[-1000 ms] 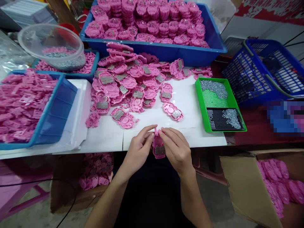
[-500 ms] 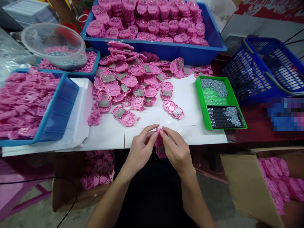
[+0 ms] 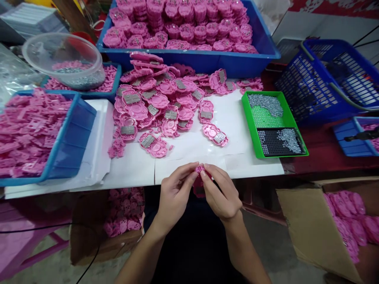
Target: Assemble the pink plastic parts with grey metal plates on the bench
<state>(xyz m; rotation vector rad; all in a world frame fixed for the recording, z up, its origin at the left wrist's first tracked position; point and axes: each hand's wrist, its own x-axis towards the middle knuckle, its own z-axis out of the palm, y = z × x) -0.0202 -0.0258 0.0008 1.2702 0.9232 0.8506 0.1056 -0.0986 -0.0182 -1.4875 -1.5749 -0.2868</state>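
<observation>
Pink casing (image 3: 198, 183) between left fingers (image 3: 187, 184) and right fingers (image 3: 209, 184), both pinching far end, apparently; contact partly hidden.

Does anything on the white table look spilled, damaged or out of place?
One tiny pink piece lies loose beside a pink casing, apart from the clustered small parts; perhaps it strayed. I see no clear damage.

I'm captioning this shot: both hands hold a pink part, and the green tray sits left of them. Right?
The left hand and right hand do hold a pink part, but the head view shows the green tray right of them, not left.
</observation>
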